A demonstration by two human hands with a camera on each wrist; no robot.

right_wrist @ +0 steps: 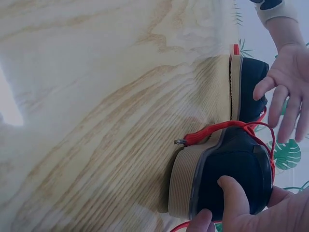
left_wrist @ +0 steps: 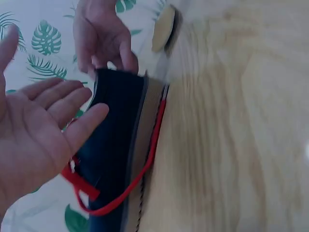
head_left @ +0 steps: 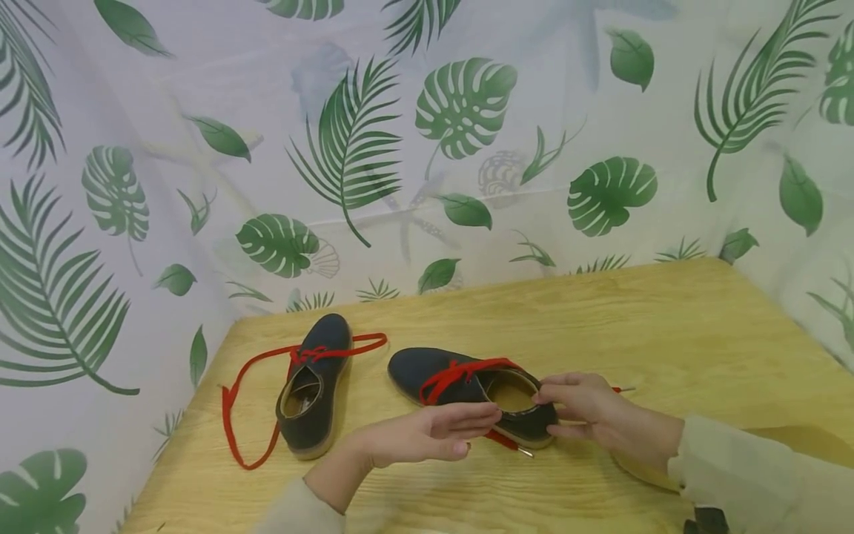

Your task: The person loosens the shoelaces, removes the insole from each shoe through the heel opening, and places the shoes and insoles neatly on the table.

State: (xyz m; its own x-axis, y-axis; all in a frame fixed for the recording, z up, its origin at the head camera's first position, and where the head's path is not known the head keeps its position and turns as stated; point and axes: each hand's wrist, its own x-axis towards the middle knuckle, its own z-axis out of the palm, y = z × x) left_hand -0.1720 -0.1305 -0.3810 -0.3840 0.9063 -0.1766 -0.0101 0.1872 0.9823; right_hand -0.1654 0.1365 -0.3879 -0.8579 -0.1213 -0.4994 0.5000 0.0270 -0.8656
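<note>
A dark navy lace-up shoe (head_left: pixel 427 371) with red laces lies on its sole, toe pointing left. At its heel my right hand (head_left: pixel 594 415) holds on; the right wrist view shows the thumb (right_wrist: pixel 231 191) against the back of the heel (right_wrist: pixel 231 169). My left hand (head_left: pixel 427 434) hovers over the near side of this shoe, fingers straight, holding nothing. A red lace end with a metal tip (head_left: pixel 523 449) trails along the near side. Farther left stands a matching shoe (head_left: pixel 323 378), toe away from me, its red lace (head_left: pixel 230 415) looped out loosely.
The shoes stand on a wood-grain table (head_left: pixel 600 319). Behind and beside it hangs a white cloth (head_left: pixel 427 170) with green leaf prints. A tan, rounded thing (left_wrist: pixel 163 30) lies beyond my right hand in the left wrist view; its kind is unclear.
</note>
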